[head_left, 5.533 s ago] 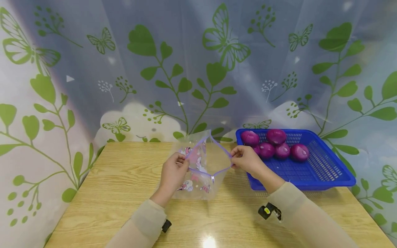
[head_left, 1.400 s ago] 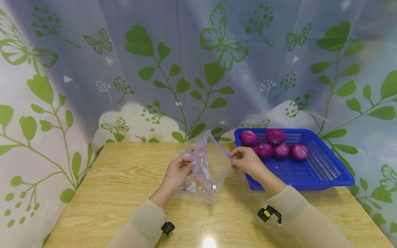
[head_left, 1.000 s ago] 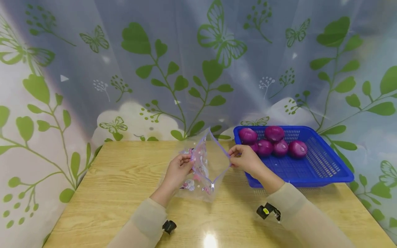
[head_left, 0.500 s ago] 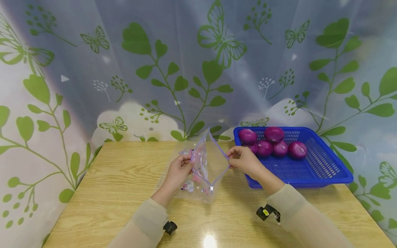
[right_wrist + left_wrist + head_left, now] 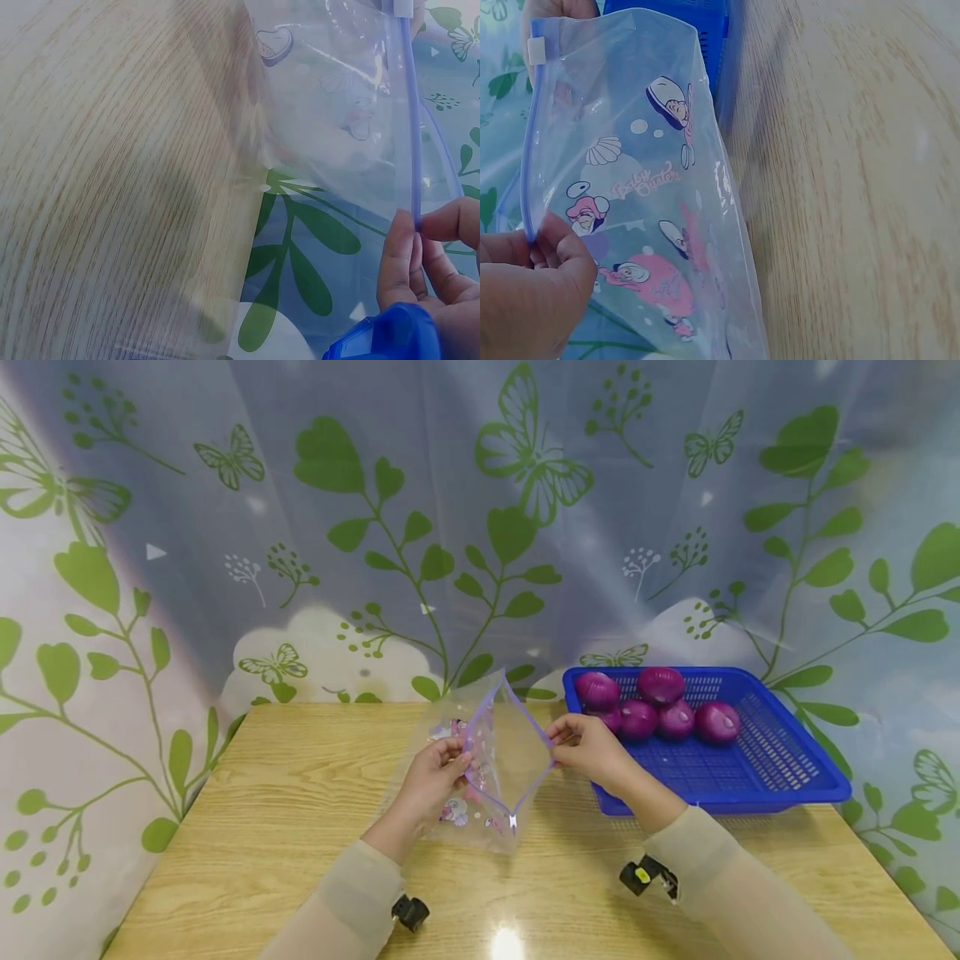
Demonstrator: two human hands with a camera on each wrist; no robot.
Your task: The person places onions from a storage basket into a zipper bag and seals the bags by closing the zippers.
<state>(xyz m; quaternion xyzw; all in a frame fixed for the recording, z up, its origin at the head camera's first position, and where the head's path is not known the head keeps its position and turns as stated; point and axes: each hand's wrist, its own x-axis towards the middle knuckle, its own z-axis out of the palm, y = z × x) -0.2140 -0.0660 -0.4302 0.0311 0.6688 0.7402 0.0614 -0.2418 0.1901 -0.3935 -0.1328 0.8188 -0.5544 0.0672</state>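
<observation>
A clear plastic bag (image 5: 491,810) with pink and purple cartoon prints is held up over the table, its purple-edged mouth spread into a diamond. The left hand (image 5: 429,781) pinches one side of that rim between thumb and fingers. On the opposite side, the right hand (image 5: 592,750) pinches the rim near the basket's corner. A white slider (image 5: 537,51) sits on the zip strip in the left wrist view. Up close, the right hand (image 5: 442,262) grips the purple strip of the bag (image 5: 330,90). No object shows inside the bag.
A blue mesh basket (image 5: 780,797) stands at the table's right, partly behind the right hand. Several purple onions (image 5: 717,723) lie in its left and middle part. The wooden table (image 5: 300,760) ends at a patterned curtain (image 5: 450,527).
Since the earliest frame, the left hand has shifted slightly right with its side of the bag, and the mouth looks narrower. Both hands keep their pinch. Over the last second little has moved.
</observation>
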